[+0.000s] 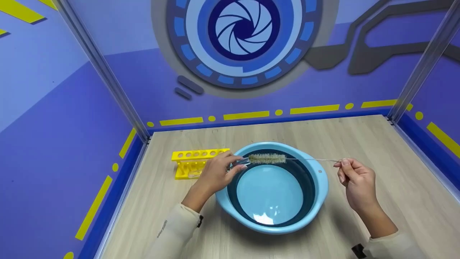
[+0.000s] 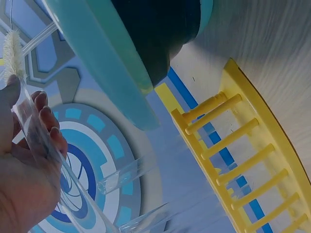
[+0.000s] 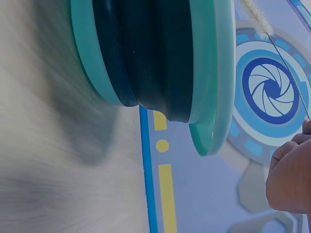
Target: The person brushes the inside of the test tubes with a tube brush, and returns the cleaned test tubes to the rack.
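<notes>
My left hand holds a clear glass test tube above the left rim of a blue collapsible basin. In the left wrist view the tube slants down past the palm, its mouth by the thumb. My right hand pinches the thin wire handle of a test tube brush between thumb and fingers, right of the basin. The brush lies level over the basin, with its pale bristles at the tube's mouth. Most of the bristle length shows outside the glass.
Behind my left hand stands a yellow test tube rack, partly covered by it. Clear tubes stick out of the rack in the left wrist view. Water with bright reflections lies in the basin. Blue printed panels enclose the wooden table.
</notes>
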Action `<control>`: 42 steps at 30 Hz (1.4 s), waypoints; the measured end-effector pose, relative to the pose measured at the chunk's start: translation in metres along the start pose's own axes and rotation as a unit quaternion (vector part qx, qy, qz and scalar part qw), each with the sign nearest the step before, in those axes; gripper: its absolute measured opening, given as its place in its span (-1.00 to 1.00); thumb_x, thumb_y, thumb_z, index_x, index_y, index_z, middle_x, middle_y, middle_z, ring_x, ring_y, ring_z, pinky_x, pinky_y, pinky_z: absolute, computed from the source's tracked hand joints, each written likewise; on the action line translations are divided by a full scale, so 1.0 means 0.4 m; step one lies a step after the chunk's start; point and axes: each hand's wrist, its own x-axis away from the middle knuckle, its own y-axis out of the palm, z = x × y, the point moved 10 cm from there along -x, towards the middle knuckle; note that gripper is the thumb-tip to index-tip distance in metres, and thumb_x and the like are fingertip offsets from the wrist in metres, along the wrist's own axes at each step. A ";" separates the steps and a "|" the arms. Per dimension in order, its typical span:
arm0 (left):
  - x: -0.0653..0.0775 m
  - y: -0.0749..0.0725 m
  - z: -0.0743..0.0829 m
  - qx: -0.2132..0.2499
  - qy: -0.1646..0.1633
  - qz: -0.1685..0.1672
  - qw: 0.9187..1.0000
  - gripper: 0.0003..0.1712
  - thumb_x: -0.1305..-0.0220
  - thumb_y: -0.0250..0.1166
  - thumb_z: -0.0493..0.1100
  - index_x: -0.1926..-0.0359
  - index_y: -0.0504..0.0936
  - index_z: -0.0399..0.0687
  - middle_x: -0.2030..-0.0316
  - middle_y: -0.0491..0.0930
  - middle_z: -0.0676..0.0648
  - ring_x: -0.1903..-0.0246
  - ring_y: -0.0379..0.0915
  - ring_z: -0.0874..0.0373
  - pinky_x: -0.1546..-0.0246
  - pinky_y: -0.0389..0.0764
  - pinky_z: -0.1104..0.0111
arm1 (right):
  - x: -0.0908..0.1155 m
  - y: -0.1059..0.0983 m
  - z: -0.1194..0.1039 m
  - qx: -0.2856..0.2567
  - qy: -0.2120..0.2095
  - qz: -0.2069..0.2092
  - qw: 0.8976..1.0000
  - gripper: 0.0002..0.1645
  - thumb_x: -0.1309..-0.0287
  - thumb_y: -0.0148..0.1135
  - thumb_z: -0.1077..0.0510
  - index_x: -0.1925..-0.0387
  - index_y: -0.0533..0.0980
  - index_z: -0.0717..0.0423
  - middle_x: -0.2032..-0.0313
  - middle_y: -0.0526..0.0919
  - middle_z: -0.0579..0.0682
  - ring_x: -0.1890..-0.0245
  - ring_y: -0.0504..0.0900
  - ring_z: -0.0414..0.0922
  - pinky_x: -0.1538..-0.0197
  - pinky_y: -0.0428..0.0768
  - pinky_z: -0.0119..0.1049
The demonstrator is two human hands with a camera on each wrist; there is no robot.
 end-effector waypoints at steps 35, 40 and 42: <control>0.009 0.046 -0.002 -0.074 0.034 -0.051 0.995 -0.61 -0.54 0.30 0.12 -0.28 0.73 0.25 0.11 0.69 0.03 0.17 0.49 0.17 0.09 0.53 0.32 | -0.004 0.042 0.041 0.310 0.007 -0.164 0.936 -0.63 -0.60 0.16 0.15 0.31 0.67 0.32 0.65 0.60 -0.09 0.62 0.50 -0.21 0.51 0.49 -0.33; 0.005 0.043 -0.009 -0.058 0.036 -0.043 0.997 -0.62 -0.54 0.31 0.11 -0.27 0.74 0.24 0.10 0.70 0.03 0.16 0.49 0.16 0.07 0.58 0.30 | -0.007 0.028 0.033 0.328 0.011 -0.164 0.930 -0.72 -0.54 0.26 0.13 0.20 0.73 0.26 0.53 0.67 -0.10 0.53 0.58 -0.21 0.46 0.56 -0.37; 0.005 0.040 -0.014 -0.056 0.033 -0.044 0.997 -0.63 -0.54 0.31 0.11 -0.27 0.74 0.27 0.10 0.70 0.04 0.15 0.49 0.16 0.05 0.58 0.28 | -0.006 0.026 0.029 0.338 0.007 -0.171 0.926 -0.77 -0.51 0.29 0.15 0.17 0.73 0.24 0.47 0.70 -0.08 0.48 0.62 -0.21 0.44 0.59 -0.37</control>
